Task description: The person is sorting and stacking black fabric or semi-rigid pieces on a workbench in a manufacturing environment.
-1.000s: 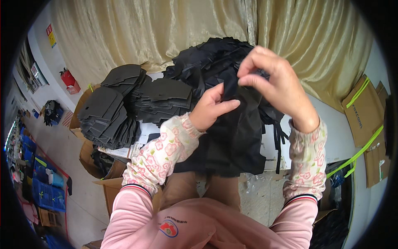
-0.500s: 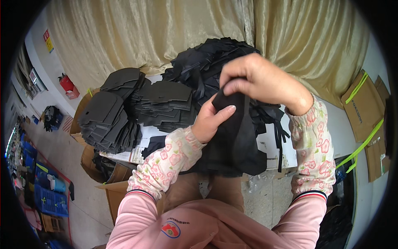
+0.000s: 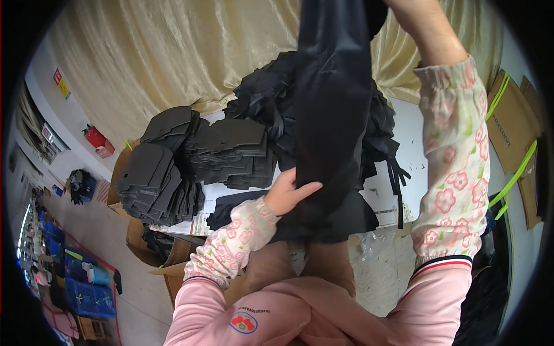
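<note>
Our left hand [image 3: 288, 193] pinches the black cloth [image 3: 334, 86] at its near-left edge; our right hand [image 3: 405, 7] has reached farther away, fingers cropped, grip untellable. The cloth now rises before the far pile [image 3: 262, 87], no longer bunched.

Pink top [image 3: 283, 308], floral oversleeves

Long-slv top, plain pale pink, soft folds across the front. Chest badge [image 3: 243, 323]: oval, blue outline, red shapes inside w/ a bit of green; dark lettering [image 3: 255, 311] next to it, too small to make out. Over the forearms, L oversleeve [image 3: 234, 245] & R oversleeve [image 3: 453, 173], a matching pr: cream cloth, pink flowers, green leaves, gathered wrist ends. R trim [image 3: 444, 263], where floral meets pink: navy, white & red stripes. L trim [image 3: 205, 280] shows as a thin dark line. Trousers [image 3: 329, 265] brown, plain. L hand [image 3: 285, 193] bare.
</note>
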### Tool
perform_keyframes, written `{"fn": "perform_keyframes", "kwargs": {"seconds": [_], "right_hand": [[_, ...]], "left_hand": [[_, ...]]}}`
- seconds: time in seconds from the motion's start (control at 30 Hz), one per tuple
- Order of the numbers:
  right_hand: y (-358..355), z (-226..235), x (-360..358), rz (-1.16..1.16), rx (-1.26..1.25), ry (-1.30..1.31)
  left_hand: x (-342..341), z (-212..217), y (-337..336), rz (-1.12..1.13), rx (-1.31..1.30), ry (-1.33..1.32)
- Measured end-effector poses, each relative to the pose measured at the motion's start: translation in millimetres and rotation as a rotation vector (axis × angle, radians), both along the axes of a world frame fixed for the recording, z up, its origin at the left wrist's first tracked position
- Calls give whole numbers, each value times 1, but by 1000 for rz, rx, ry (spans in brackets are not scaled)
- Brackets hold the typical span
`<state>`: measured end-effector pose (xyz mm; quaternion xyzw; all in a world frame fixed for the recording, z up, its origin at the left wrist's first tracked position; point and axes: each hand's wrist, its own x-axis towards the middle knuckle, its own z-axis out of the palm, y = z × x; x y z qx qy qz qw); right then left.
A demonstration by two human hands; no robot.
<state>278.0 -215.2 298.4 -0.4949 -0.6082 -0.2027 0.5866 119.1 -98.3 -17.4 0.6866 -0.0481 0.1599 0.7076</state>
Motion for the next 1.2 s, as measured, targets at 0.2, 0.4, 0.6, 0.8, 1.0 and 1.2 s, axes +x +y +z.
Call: {"fn": "perform_keyframes", "kwargs": {"seconds": [0.2, 0.4, 0.6, 0.8, 1.0, 1.2], "right_hand": [[-40, -68, 93, 21, -81, 543], [-110, -207, 140, 148, -239, 918], [-172, -338, 112, 39, -684, 985], [-178, -431, 57, 77, -976, 864], [-183, -452, 37, -235, -1071, 295], [-109, -420, -43, -95, -1079, -184]], "left_hand": [[-69, -54, 99, 318, 493, 371], [-145, -21, 171, 848, 854, -14], [-194, -48, 165, 844, 1098, 100], [-209, -131, 165, 685, 1265, 346], [-203, -158, 171, 586, 1301, 468], [-191, -110, 158, 407, 1273, 530]]}}
